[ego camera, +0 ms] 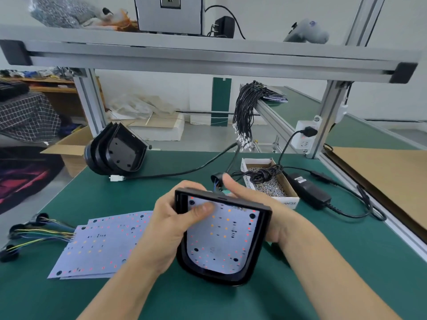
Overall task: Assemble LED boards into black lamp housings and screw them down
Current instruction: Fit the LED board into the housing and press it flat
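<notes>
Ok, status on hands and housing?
Left hand grips black lamp housing, thumb pressing white LED board inside. Right hand holds housing's far side. No screws in yet.

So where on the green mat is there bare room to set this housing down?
Bare mat lies between the stacked housings and the screw box, crossed by one cable, and along the near edge. Crowded: spare LED boards left, screw box and power adapter right.

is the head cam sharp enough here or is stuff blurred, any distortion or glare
Head view: the left hand thumb on the LED board is motion-smeared, and the right hand fingers are soft; the black housing rim reads clearly. The wide lens bows the aluminium shelf beam. Lighting is even and diffuse, with no harsh glare. The screw box is slightly soft.
</notes>
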